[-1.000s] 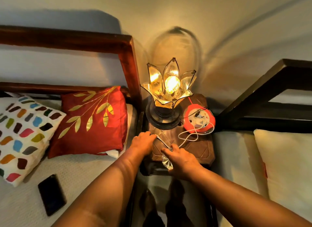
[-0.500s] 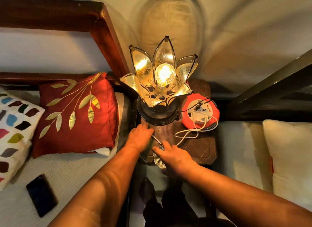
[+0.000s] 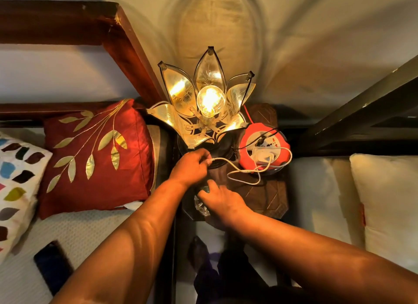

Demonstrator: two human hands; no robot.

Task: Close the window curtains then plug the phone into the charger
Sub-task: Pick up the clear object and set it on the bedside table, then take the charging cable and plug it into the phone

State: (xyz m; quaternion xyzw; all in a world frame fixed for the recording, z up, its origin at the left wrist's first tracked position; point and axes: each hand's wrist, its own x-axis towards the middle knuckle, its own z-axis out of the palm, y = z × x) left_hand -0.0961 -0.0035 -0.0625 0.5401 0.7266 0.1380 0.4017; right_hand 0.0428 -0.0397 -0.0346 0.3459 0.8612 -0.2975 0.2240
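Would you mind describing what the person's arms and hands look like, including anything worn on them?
Both arms are bare from the frame's lower edge to the fingers: no sleeves, gloves or watch show. The left hand and right hand carry no visible rings or bracelets, though warm lamp light and blur hide fine detail. Faint creases show across the left forearm.

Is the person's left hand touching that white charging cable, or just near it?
Touching. The head view shows the left hand pinching the free end of the white cable between its fingertips in front of the lamp base; the cable runs on to the charger.
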